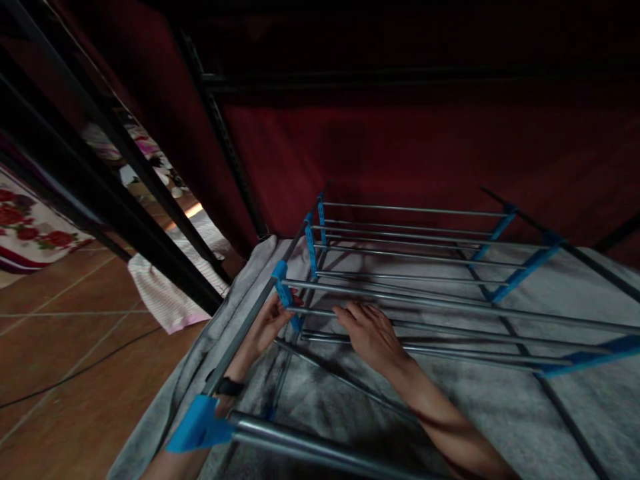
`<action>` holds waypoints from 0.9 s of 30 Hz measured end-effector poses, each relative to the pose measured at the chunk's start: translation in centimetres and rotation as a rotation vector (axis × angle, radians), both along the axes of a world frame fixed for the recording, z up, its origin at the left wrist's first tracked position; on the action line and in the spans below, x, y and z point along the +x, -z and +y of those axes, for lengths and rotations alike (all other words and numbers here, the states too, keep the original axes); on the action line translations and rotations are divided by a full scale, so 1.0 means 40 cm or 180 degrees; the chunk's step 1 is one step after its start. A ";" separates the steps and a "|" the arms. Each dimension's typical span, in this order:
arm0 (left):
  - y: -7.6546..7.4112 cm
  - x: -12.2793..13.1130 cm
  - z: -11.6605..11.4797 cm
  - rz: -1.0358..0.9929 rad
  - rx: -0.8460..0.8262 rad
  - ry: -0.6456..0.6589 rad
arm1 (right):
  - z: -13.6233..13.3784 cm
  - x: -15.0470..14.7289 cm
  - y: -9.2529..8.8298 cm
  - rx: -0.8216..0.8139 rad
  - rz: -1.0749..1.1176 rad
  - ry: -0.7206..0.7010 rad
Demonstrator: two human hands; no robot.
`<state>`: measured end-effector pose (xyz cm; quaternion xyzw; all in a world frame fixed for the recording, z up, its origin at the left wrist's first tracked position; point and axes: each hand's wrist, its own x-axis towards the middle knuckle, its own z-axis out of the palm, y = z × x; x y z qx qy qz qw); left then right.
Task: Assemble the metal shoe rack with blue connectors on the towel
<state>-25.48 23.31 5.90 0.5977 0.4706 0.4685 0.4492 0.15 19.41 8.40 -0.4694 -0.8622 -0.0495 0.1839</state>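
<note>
A metal-tube rack point(400, 301) with blue plastic brackets lies across a grey blanket. My left hand point(270, 325), with a dark band at its wrist, is closed around a blue bracket point(285, 288) on the rack's left side; some fingertips are hidden behind it. My right hand point(370, 332) lies over a crosswise metal tube point(450, 327), its fingers curled onto it a little right of that bracket. Nearer to me, another blue bracket point(200, 423) holds thick tubes point(300, 437). A loose-looking tube point(345, 383) slants across the blanket beneath my hands.
The grey blanket point(590, 413) spreads under the rack. Behind hangs a dark red cloth point(400, 153) on a black frame. Black posts point(115, 220) cross the left side. Beyond them are a tiled floor point(65, 360), a striped cloth point(173, 290) and a thin cable point(85, 373).
</note>
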 end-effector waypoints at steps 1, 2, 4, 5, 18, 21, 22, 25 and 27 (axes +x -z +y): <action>-0.002 0.000 0.000 -0.0032 0.0045 -0.0013 | 0.000 0.000 -0.003 -0.0014 -0.0006 0.0000; -0.004 -0.001 0.001 -0.0036 0.0074 -0.0031 | -0.001 0.000 -0.007 -0.0028 -0.0018 0.0007; -0.007 -0.002 -0.002 -0.0015 0.0104 -0.0050 | -0.002 0.001 -0.013 -0.0048 -0.0061 0.0021; -0.010 -0.003 -0.004 -0.0028 0.0107 -0.0014 | -0.002 0.001 -0.015 -0.0051 -0.0085 0.0024; -0.006 0.024 -0.012 -0.1256 -0.0330 -0.0059 | 0.007 0.013 0.008 0.0126 -0.0143 -0.0046; -0.007 0.029 -0.011 -0.1504 -0.0479 -0.0018 | 0.008 0.015 0.010 0.0175 -0.0125 -0.0074; -0.007 0.030 -0.010 -0.1571 -0.0513 0.0000 | 0.009 0.017 0.010 0.0182 -0.0122 -0.0090; -0.006 0.034 -0.005 -0.1654 -0.0544 0.0008 | 0.016 0.020 0.013 0.0192 -0.0111 -0.0090; -0.002 0.036 -0.002 -0.1652 -0.0546 -0.0041 | 0.023 0.020 0.015 0.0171 -0.0098 -0.0076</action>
